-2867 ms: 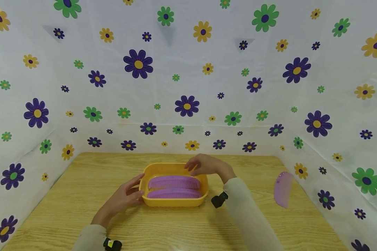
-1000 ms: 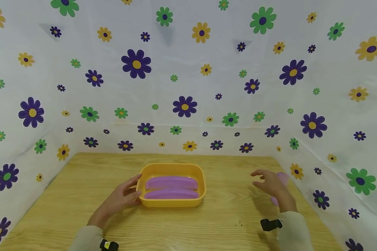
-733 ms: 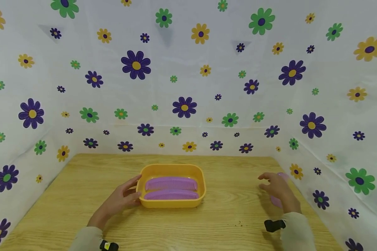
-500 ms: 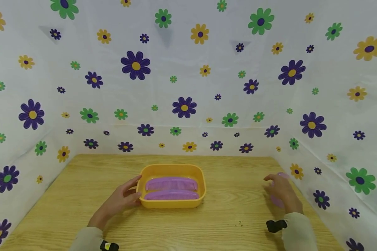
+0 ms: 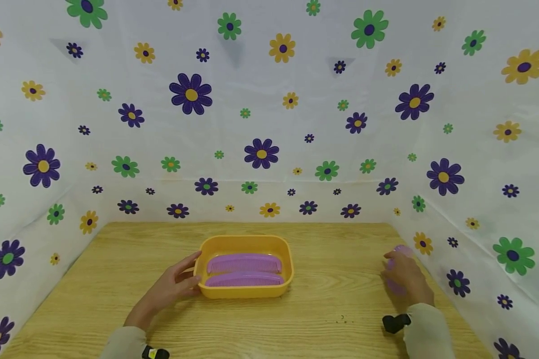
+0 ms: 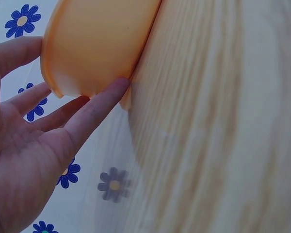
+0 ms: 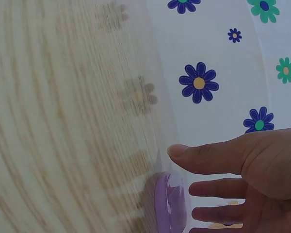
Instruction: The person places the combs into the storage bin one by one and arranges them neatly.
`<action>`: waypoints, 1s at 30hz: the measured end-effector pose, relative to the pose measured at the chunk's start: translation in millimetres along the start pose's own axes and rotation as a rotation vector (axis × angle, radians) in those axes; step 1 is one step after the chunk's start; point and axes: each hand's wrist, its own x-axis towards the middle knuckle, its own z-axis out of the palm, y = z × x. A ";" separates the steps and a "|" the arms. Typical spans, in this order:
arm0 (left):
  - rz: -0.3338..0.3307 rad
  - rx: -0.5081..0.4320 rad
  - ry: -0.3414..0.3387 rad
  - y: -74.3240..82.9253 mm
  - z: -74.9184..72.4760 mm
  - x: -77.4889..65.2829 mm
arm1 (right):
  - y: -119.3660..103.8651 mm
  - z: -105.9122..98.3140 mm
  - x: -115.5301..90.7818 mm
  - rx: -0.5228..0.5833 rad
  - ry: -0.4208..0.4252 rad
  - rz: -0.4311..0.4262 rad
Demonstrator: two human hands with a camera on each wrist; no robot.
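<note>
My left hand (image 5: 168,289) rests against the left end of a yellow-orange plastic tub (image 5: 247,291). In the left wrist view its fairly straight thumb and fingers touch the tub's wall (image 6: 97,43). Two purple combs lie inside, one behind the other: a rear comb (image 5: 244,263) and a front comb (image 5: 245,279), teeth toward me. At the table's right side my right hand (image 5: 408,276) is over a third purple comb (image 5: 395,287), partly covering it. The right wrist view has thumb and fingers extended around that comb (image 7: 170,204), with a gap at the fingertips.
The wooden table (image 5: 323,269) is bounded at the back and sides by a white flowered cloth (image 5: 287,119). Small dark specks (image 5: 343,319) lie on the wood front right of the tub. A black band camera (image 5: 395,323) sits at the right wrist.
My right hand has left the tub and travelled right to the third comb, lowering over it. The left hand stays at the tub, and both combs inside keep their places.
</note>
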 end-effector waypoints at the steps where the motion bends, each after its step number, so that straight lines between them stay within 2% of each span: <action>1: -0.006 0.001 0.005 -0.2 0.3 -0.1 | -0.2 -0.1 -0.5 0.012 -0.014 0.019; 4: -0.018 0.002 0.017 -0.8 1.0 -0.1 | -2.1 -0.6 -3.4 0.055 -0.059 0.091; 7: -0.011 0.005 0.015 -0.2 0.9 -0.5 | -3.4 -0.6 -6.0 0.050 -0.068 0.099; 11: 0.002 0.008 0.006 0.8 -0.6 -0.9 | -4.5 0.0 -6.2 0.015 -0.051 0.069; 18: -0.031 0.002 0.018 1.1 0.4 0.7 | -3.4 -0.2 -5.0 0.018 -0.055 0.052; 22: -0.008 0.002 0.001 -0.8 -1.2 1.2 | -2.0 -2.1 -6.3 0.033 -0.064 -0.003; 28: -0.018 -0.006 0.005 -3.4 -0.5 1.7 | -2.1 -4.2 -7.2 0.089 -0.084 -0.002; 30: -0.020 -0.003 0.005 -3.6 -0.6 1.8 | -1.6 -4.8 -6.1 0.081 -0.070 -0.028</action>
